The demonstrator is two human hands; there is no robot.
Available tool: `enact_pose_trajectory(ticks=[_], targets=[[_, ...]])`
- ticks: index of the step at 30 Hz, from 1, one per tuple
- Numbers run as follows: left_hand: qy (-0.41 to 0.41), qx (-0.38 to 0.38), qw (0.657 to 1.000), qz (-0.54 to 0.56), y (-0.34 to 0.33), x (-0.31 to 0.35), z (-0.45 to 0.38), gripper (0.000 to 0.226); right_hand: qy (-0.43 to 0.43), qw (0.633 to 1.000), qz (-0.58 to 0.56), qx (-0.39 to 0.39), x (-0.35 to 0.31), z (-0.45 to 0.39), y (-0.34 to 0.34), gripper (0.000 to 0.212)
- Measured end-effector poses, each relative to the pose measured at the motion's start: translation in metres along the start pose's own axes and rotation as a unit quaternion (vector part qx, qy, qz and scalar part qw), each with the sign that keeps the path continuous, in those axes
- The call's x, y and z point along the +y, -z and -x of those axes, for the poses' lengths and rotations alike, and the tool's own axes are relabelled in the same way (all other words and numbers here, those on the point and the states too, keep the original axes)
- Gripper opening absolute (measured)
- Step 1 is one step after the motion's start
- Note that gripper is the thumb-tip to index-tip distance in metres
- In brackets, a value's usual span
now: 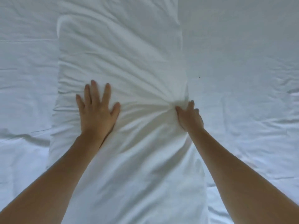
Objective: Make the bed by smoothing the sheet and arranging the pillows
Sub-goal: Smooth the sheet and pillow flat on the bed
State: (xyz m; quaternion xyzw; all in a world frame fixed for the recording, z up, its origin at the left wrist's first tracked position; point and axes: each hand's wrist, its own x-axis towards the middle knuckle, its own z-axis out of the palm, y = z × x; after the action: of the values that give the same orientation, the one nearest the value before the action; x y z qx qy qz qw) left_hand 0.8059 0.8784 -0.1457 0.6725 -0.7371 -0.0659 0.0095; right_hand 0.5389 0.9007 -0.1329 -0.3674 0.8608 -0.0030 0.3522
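A long white pillow (123,54) lies lengthwise down the middle of the bed, its case creased. My left hand (97,110) presses flat on the pillow's left part with fingers spread and straight. At the pillow's right edge my right hand (189,116) grips a bunch of the pillowcase between thumb and curled fingers; folds radiate from that spot. The white sheet (242,62) spreads out under and around the pillow, with wrinkles on both sides.
White bedding fills the whole view. Wrinkled sheet lies to the left (24,94) and to the right of the pillow. A tiny dark speck (199,77) sits on the sheet just right of the pillow.
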Motion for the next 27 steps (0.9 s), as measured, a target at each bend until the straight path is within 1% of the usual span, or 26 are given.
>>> enact_pose_trajectory(ticks=[1, 2, 3, 4, 5, 6, 7, 10, 11, 12, 14, 15, 16, 17, 18, 19, 20, 21, 22, 23, 25, 26, 27], targets=[[-0.001, 0.0, 1.0, -0.003, -0.003, -0.008, -0.001, 0.068, 0.024, 0.997, -0.019, 0.069, -0.005, 0.001, -0.004, 0.067], [0.0, 0.001, 1.0, -0.002, -0.004, -0.012, -0.003, 0.068, 0.066, 0.986, -0.015, 0.151, -0.013, 0.008, -0.004, 0.068], [0.003, 0.003, 1.0, 0.003, -0.005, -0.014, -0.004, 0.068, 0.114, 0.968, -0.012, 0.224, -0.022, 0.018, -0.003, 0.068], [0.007, 0.003, 1.0, 0.008, -0.006, -0.014, -0.004, 0.067, 0.165, 0.948, -0.015, 0.272, -0.03, 0.027, -0.003, 0.068], [0.011, 0.004, 1.0, 0.01, -0.007, -0.014, -0.003, 0.067, 0.21, 0.934, -0.015, 0.288, -0.038, 0.034, -0.005, 0.068], [0.012, 0.004, 1.0, 0.007, -0.008, -0.015, -0.003, 0.067, 0.236, 0.931, -0.009, 0.277, -0.045, 0.039, -0.007, 0.069], [0.013, 0.002, 1.0, 0.006, -0.007, -0.015, -0.002, 0.067, 0.237, 0.938, -0.006, 0.253, -0.049, 0.041, -0.007, 0.071], [0.014, -0.014, 1.0, 0.008, -0.005, -0.015, -0.002, 0.068, 0.156, 0.971, -0.022, 0.179, -0.038, 0.033, -0.01, 0.082], [0.012, -0.013, 1.0, 0.009, -0.005, -0.015, -0.002, 0.068, 0.144, 0.978, -0.004, 0.148, -0.029, 0.032, -0.017, 0.085], [0.01, -0.012, 1.0, 0.008, -0.006, -0.015, -0.002, 0.069, 0.149, 0.982, 0.04, 0.108, -0.019, 0.034, -0.027, 0.086], [0.01, -0.012, 1.0, 0.0, -0.008, -0.014, 0.0, 0.069, 0.175, 0.974, 0.143, 0.023, -0.003, 0.038, -0.051, 0.083], [0.009, -0.01, 1.0, -0.002, -0.01, -0.014, 0.001, 0.07, 0.174, 0.97, 0.172, 0.003, 0.0, 0.038, -0.058, 0.081], [0.01, -0.011, 1.0, -0.003, -0.01, -0.013, 0.002, 0.071, 0.16, 0.97, 0.184, 0.001, -0.002, 0.038, -0.06, 0.08], [0.012, -0.015, 1.0, -0.002, -0.01, -0.011, 0.003, 0.072, 0.146, 0.973, 0.179, 0.018, -0.008, 0.038, -0.059, 0.079], [0.014, -0.017, 1.0, -0.001, -0.01, -0.01, 0.004, 0.073, 0.148, 0.974, 0.16, 0.053, -0.018, 0.04, -0.057, 0.077], [0.012, -0.015, 1.0, 0.001, -0.011, -0.007, 0.007, 0.075, 0.176, 0.969, 0.136, 0.103, -0.028, 0.043, -0.057, 0.073], [0.005, -0.009, 1.0, 0.001, -0.011, -0.005, 0.012, 0.076, 0.225, 0.955, 0.103, 0.163, -0.041, 0.048, -0.058, 0.07], [-0.009, 0.001, 1.0, -0.001, -0.012, -0.002, 0.021, 0.076, 0.28, 0.933, 0.072, 0.213, -0.055, 0.053, -0.062, 0.066], [-0.026, 0.011, 1.0, -0.002, -0.014, 0.0, 0.035, 0.075, 0.334, 0.91, 0.057, 0.238, -0.072, 0.06, -0.066, 0.064], [-0.043, 0.015, 0.999, 0.001, -0.016, 0.001, 0.055, 0.074, 0.386, 0.891, 0.066, 0.23, -0.088, 0.066, -0.073, 0.062], [-0.058, -0.004, 0.998, 0.026, -0.021, 0.0, 0.108, 0.07, 0.474, 0.853, 0.152, 0.155, -0.11, 0.074, -0.091, 0.061], [-0.057, -0.014, 0.997, 0.04, -0.023, -0.003, 0.135, 0.067, 0.501, 0.833, 0.197, 0.127, -0.114, 0.074, -0.101, 0.061], [-0.056, -0.021, 0.997, 0.047, -0.024, -0.007, 0.159, 0.065, 0.508, 0.823, 0.226, 0.116, -0.113, 0.073, -0.11, 0.061]])
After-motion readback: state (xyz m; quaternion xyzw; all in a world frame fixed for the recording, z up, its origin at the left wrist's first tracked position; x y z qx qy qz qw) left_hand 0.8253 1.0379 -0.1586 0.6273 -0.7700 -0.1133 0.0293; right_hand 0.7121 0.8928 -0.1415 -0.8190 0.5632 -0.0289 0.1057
